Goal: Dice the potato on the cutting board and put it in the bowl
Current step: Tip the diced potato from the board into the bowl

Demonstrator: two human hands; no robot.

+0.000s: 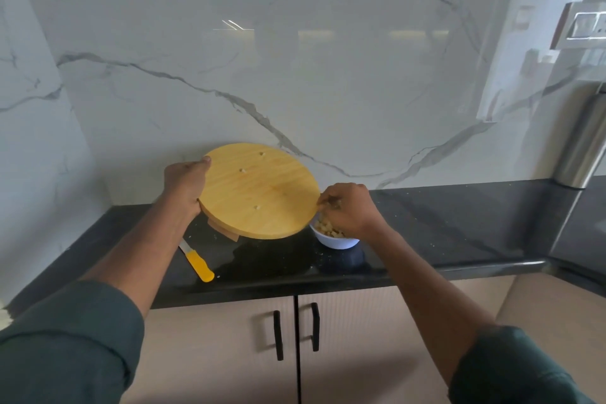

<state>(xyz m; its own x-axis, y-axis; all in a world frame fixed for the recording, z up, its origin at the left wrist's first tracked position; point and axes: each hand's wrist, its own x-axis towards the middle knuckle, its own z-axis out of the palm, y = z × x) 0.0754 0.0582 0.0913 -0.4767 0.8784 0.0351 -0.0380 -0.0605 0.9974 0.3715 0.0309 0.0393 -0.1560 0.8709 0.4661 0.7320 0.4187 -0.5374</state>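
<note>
My left hand (184, 186) grips the left rim of the round wooden cutting board (259, 190), which is lifted off the counter and tilted, its right edge over the white bowl (334, 241). A few small potato bits (243, 170) cling to the board's face. Diced potato (329, 229) fills the bowl. My right hand (349, 209) hovers over the bowl at the board's right edge, fingers curled around a few potato pieces.
A knife with a yellow handle (199, 265) lies on the black counter (459, 226) below the board, near the front edge. A steel bottle (580, 147) stands at the far right by the marble wall. Cabinet doors with black handles (278, 334) sit below.
</note>
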